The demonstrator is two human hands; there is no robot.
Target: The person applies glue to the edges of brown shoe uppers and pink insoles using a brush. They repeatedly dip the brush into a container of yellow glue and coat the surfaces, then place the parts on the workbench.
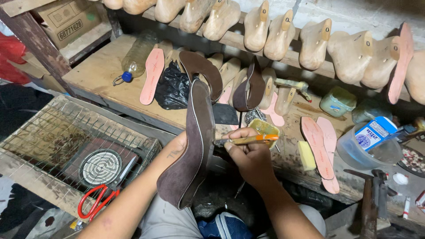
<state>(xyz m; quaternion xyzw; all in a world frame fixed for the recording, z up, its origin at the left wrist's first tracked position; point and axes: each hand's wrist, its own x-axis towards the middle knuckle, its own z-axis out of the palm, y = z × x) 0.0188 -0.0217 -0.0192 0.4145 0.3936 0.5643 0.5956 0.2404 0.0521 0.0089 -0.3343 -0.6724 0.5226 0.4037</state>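
While the left hand [177,148] grips the brown suede sole piece [191,146] upright before the bench's [106,75] front edge, the right hand [250,152] pinches an orange-handled brush [248,140], bristles pointing left, touching the piece's edge.

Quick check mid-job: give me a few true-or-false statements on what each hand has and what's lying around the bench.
1. The left hand holds a brown sole piece up on edge. True.
2. The right hand holds a hammer. False: it holds a small brush with an orange handle, bristles toward the brown piece.
3. Red-handled scissors lie on the wire grid at the left. True.
4. The wooden lasts lie on the floor. False: they rest in a row along the rail above the bench.
5. Pink insoles lie on the bench right of the right hand. True.
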